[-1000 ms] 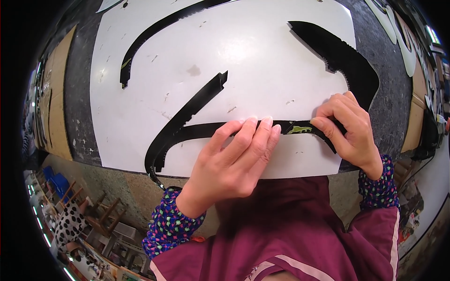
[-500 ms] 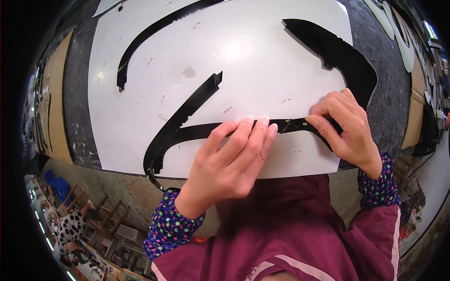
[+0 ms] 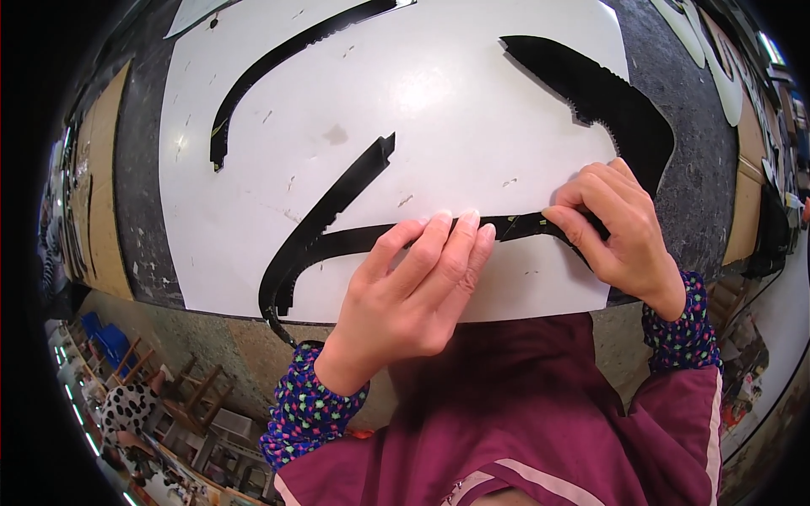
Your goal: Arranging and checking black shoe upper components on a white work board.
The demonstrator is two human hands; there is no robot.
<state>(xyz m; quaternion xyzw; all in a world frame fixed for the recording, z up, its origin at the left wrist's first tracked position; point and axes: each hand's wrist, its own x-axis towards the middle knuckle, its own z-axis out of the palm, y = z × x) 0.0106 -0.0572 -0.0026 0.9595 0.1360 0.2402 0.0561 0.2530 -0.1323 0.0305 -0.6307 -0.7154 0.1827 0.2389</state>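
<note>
A long black curved strip (image 3: 348,242) of thin sheet material with notched edges lies on a white board (image 3: 439,152). Across the middle of this strip rest the fingertips of my left hand (image 3: 413,291), stretched out and pressing it down; the thumb is hidden. My right hand (image 3: 620,232) pinches the strip's right part between thumb and bent fingers, beside small yellow-green marks. The strip's left part bends back and up to a stepped end, and a thin tail hangs over the table's front edge near my left sleeve.
A wide black curved piece (image 3: 637,118) with a notched inner edge lies just beyond my right hand. Another narrow black curved strip (image 3: 253,74) lies at the far left of the board. Brown cardboard (image 3: 101,185) stands at the left; pale curved templates (image 3: 724,80) lie far right.
</note>
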